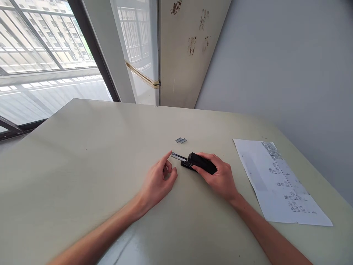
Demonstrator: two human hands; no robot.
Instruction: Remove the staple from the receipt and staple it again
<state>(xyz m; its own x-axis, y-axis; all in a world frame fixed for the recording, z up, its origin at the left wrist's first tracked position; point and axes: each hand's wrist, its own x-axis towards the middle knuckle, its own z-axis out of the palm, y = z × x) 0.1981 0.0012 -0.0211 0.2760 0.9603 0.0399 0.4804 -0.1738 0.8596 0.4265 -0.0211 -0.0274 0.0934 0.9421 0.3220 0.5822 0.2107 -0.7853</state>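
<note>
A black stapler (202,163) lies on the table, with my right hand (219,175) wrapped round its body, thumb on the near side and fingers on the far side. Its metal staple tray (179,157) sticks out of the front toward the left. My left hand (160,176) is beside that end, its index finger stretched out to touch the tray's tip. The other left fingers are curled, the thumb is apart from them, and nothing shows in the hand. Just beyond the stapler lie two short strips of staples (181,140).
Printed sheets of paper (275,184) lie on the right side of the pale table (82,158). Past the far table edge stands a fridge (182,73). A grey wall (275,59) rises at the right, and a window (41,48) is at the left.
</note>
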